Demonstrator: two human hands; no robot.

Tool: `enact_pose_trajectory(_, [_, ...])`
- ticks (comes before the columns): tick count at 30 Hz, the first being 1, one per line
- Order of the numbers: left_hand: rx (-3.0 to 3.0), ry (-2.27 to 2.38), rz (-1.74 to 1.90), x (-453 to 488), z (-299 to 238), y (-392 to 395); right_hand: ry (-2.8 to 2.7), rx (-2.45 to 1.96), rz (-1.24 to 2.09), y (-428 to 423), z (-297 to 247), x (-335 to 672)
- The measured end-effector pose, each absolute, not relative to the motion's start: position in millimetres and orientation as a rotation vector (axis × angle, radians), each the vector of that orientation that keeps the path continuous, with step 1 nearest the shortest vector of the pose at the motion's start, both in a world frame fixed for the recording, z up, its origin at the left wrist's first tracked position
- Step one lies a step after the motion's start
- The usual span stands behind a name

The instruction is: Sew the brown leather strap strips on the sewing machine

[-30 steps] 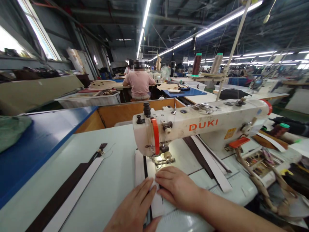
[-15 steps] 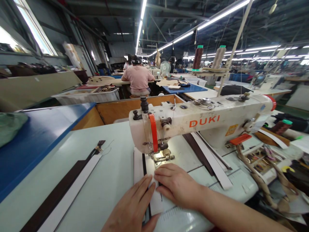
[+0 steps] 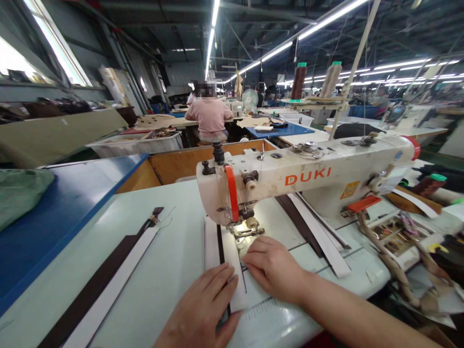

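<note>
A white DUKI sewing machine (image 3: 308, 181) stands on the pale table (image 3: 170, 261). A white strip with a dark edge (image 3: 232, 268) lies under its presser foot (image 3: 246, 231). My left hand (image 3: 203, 314) lies flat on the near end of the strip, fingers stretched out. My right hand (image 3: 273, 268) presses on the strip just in front of the presser foot, fingers bent down onto it.
Another dark and white strip (image 3: 105, 285) lies at the left on the table; more strips (image 3: 319, 237) lie behind the machine. A blue table (image 3: 54, 212) is at the left. A person in a pink shirt (image 3: 210, 118) sits further back. Thread cones (image 3: 299, 79) stand above.
My right hand has moved forward toward the presser foot along the strip. My left hand has stayed flat on the near end. The view has shifted slightly.
</note>
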State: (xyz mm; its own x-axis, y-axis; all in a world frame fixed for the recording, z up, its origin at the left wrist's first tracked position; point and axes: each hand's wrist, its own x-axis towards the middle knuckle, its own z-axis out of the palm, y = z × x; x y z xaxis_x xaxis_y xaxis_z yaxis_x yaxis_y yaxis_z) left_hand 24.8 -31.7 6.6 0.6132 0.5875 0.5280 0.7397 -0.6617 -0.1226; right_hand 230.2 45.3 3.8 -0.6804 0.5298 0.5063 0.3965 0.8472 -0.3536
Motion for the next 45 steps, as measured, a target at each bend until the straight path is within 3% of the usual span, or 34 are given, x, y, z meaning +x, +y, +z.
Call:
enact_pose_trajectory(8, [-2.559, -0.946, -0.963, 23, -12, -34, -2.391, -0.579, 0.270, 45, 3, 233])
enact_pose_trajectory(21, [-2.551, -0.778, -0.619, 19, 18, -31, -2.460, -0.541, 0.220, 46, 3, 237])
enact_pose_trajectory(45, [-2.580, -0.884, -0.730, 25, 16, -37, -2.522, -0.479, 0.259, 38, 11, 236])
